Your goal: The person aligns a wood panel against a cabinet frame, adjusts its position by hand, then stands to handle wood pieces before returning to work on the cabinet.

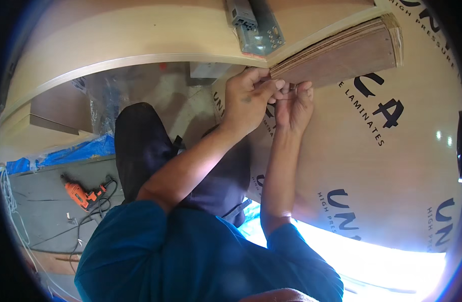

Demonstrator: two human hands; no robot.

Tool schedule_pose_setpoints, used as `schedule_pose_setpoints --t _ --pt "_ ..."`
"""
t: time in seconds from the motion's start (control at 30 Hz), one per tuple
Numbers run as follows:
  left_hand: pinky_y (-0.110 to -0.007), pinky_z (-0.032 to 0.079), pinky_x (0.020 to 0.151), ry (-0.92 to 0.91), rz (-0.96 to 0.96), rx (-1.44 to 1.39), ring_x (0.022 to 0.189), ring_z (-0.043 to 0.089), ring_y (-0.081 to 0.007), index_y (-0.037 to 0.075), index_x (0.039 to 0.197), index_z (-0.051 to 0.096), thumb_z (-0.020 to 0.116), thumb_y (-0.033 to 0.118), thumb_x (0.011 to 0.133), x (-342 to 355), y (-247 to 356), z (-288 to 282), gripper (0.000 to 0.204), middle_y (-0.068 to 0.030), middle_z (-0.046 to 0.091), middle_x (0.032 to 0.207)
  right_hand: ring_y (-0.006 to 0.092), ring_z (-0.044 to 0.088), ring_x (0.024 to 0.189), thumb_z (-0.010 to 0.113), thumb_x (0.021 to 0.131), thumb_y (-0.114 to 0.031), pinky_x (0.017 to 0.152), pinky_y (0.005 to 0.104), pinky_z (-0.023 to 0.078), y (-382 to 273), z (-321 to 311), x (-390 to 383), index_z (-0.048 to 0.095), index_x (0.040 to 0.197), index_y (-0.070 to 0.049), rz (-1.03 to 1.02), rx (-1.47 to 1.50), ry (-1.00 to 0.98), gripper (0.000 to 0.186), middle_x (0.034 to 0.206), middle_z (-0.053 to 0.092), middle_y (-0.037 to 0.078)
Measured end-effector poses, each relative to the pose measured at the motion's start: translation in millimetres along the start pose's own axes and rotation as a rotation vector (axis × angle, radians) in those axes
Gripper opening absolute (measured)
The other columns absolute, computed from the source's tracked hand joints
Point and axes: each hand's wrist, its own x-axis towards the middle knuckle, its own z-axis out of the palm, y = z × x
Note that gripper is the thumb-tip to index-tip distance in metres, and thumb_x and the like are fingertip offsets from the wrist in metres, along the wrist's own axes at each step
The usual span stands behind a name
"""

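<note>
My left hand (245, 103) reaches up to the near left end of a stack of thin plywood strips (341, 58). Its thumb and forefinger are pressed together in a pinch. Close beside it, my right hand (294, 111) has its palm turned up and its fingertips curled just under the strips' lower edge. The fingertips of both hands almost meet. Anything between them is too small to make out. Just above my left hand, a galvanised metal bracket (258, 38) with round holes is set against the pale wooden panel (155, 30).
A large board in printed protective film (361, 166) fills the right side. At lower left, an orange corded drill (82, 195) lies on a grey floor covering (34, 201). Blue sheeting (75, 151), clear plastic wrap (110, 95) and a pale coiled cord (8, 194) lie at the left.
</note>
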Motion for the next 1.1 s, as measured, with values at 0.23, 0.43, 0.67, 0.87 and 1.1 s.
schedule_pose_setpoints --t 0.23,0.43,0.67,0.87,1.1 --pt "-0.024 0.054 0.059 -0.012 0.073 0.059 0.070 0.069 -0.0104 -0.006 0.100 0.069 0.072 0.006 0.091 1 14 -3 0.014 -0.0082 0.073 0.084 0.0316 0.060 0.120 0.071 0.093 -0.017 0.101 0.0444 0.055 2 20 -3 0.048 0.138 0.000 0.001 0.039 -0.079 0.053 0.133 0.059 0.017" --pt "-0.024 0.054 0.057 0.001 0.017 0.103 0.069 0.070 -0.0096 -0.005 0.096 0.070 0.073 0.008 0.090 3 14 -3 0.014 -0.0077 0.074 0.082 0.0299 0.064 0.106 0.069 0.095 -0.020 0.078 0.0406 0.056 0 27 -7 0.050 0.130 -0.002 -0.015 -0.019 -0.064 0.044 0.126 0.062 0.018" --pt "-0.023 0.052 0.055 -0.001 -0.114 -0.045 0.068 0.068 -0.0092 -0.007 0.098 0.068 0.073 0.006 0.090 2 25 -1 0.016 -0.0080 0.073 0.081 0.0269 0.070 0.083 0.068 0.097 -0.024 0.048 0.0323 0.050 -6 24 -2 0.051 0.125 -0.006 0.078 0.063 -0.064 0.038 0.119 0.067 0.019" --pt "-0.023 0.053 0.055 -0.031 -0.056 0.005 0.068 0.068 -0.0091 -0.007 0.095 0.067 0.073 0.005 0.089 5 12 -10 0.014 -0.0067 0.072 0.081 0.0271 0.071 0.085 0.065 0.099 -0.025 0.049 0.0334 0.050 1 34 -9 0.053 0.122 -0.007 0.051 -0.020 -0.075 0.032 0.117 0.067 0.018" --pt "-0.024 0.055 0.058 -0.068 -0.100 -0.048 0.070 0.070 -0.0128 -0.009 0.098 0.065 0.070 0.001 0.089 3 13 0 0.014 -0.0103 0.072 0.083 0.0333 0.071 0.083 0.063 0.100 -0.024 0.051 0.0398 0.047 -6 18 -13 0.057 0.110 -0.011 0.058 0.092 -0.003 0.017 0.099 0.069 0.015"
